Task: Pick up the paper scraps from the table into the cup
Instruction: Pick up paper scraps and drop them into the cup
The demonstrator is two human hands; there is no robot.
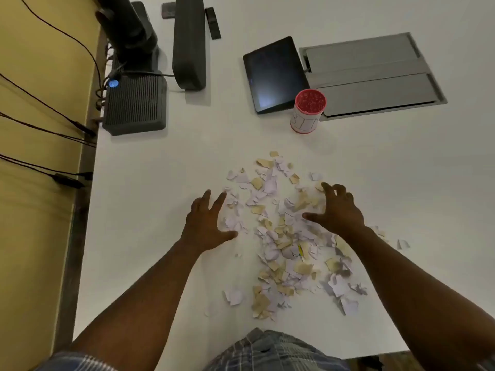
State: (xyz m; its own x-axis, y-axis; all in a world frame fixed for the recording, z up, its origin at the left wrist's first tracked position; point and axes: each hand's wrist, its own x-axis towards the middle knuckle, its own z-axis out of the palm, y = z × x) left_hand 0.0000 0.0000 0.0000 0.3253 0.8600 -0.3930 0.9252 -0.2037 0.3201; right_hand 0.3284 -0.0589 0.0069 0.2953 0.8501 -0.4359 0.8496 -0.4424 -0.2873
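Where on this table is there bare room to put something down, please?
Bare table lies between the black box and the left hand, and to the right of the cup, beyond the right hand. The middle is crowded with paper scraps; the tablet and grey panel fill the far side.

Both bare forearms extend forward, well apart. Left hand: palm down, fingers spread and straight, thumb out, empty. Right hand: palm down, fingers curled clawlike, thumb extended toward the left, nothing gripped.
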